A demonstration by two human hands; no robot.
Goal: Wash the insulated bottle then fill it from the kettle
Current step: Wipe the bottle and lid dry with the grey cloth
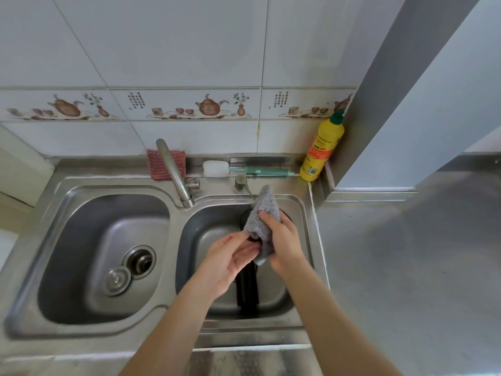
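Over the right sink basin (pixel 296 213), my right hand (pixel 284 240) grips a grey fluffy cloth (pixel 264 210); one corner sticks up and the rest hangs below the fingers. Palm up and just left of it, my left hand (pixel 230 259) has its fingers relaxed and touches the cloth's lower end. A black insulated bottle (pixel 247 290) lies in the right basin under both hands, with its upper end hidden by the hands and cloth. No kettle is in view.
The left basin (pixel 81 240) holds a drain and a loose metal plug (pixel 117 280). A steel faucet (pixel 173 172) rises between the basins. On the back ledge are a red scrubber (pixel 157 164), a bottle brush (pixel 244 169) and a yellow detergent bottle (pixel 322 150). A steel counter (pixel 406 253) extends right.
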